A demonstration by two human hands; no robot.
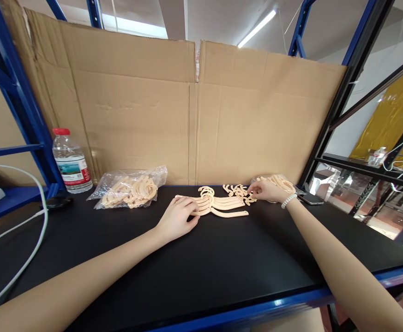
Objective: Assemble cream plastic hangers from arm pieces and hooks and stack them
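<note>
Beige cardboard (135,115) fills the upper middle of the frame; a black tabletop (201,272) spans the lower half. A plastic bag (160,175) of pale parts (132,191) lies left of centre. At the centre is a row of pale hanger-shaped pieces (227,202). The left hand (179,216) rests bent fingers on their left ends; the right hand (267,190), fingers drawn narrow, is at small curved pieces (236,190) right of centre. Whether either grips anything, I cannot tell.

left arm (100,275): bare, extended forward and inward from the lower left. left hand (177,219): palm down, fingers gently bent. right arm (339,265): bare, extended forward and inward from the lower right. right hand (267,190): fingers curved, pointing left.
</note>
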